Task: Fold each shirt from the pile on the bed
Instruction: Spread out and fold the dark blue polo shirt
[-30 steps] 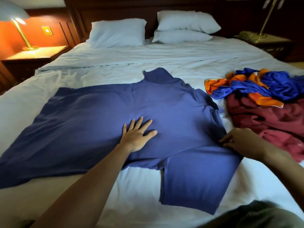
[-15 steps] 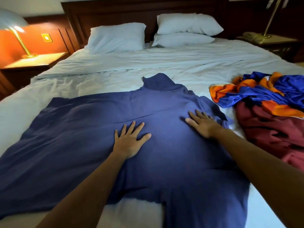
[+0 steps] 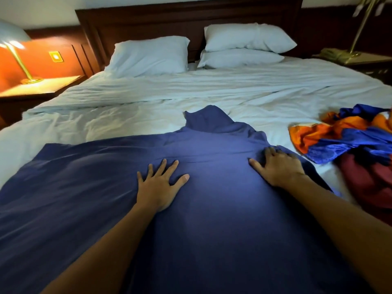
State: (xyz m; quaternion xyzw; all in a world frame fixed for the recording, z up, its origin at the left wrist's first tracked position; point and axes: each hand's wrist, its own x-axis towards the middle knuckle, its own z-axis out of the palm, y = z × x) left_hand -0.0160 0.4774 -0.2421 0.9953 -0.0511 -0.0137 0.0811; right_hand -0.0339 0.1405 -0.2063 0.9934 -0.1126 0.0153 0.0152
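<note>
Lamplight is glowing orange at far left, where a brass lamp (image 3: 11, 32) is standing on a bedside table (image 3: 46, 87). Moving right, we are noting a white pillow (image 3: 148, 56) leaning against the dark headboard (image 3: 148, 22) of the bed (image 3: 233, 90), whose white sheet is lying rumpled.

The blue shirt (image 3: 212, 219) is lying spread across the near half of the bed, its high collar (image 3: 203, 119) pointing toward the headboard and its cloth running off the left and bottom edges of the view.

The left hand (image 3: 158, 187) is resting flat on the shirt's middle, palm down, fingers straight and spread, gripping nothing. The right hand (image 3: 280, 168) is lying palm down near the shirt's right shoulder, thumb out; its fingers are pressing into the cloth, where wrinkles are gathering, and we cannot tell whether they are pinching it.

Further right, two stacked pillows (image 3: 244, 37) are sitting at the headboard. At the right edge the pile is waiting on the sheet, apart from the blue shirt: an orange-and-blue garment (image 3: 339, 141) is lying crumpled over a maroon garment (image 3: 369, 183).
</note>
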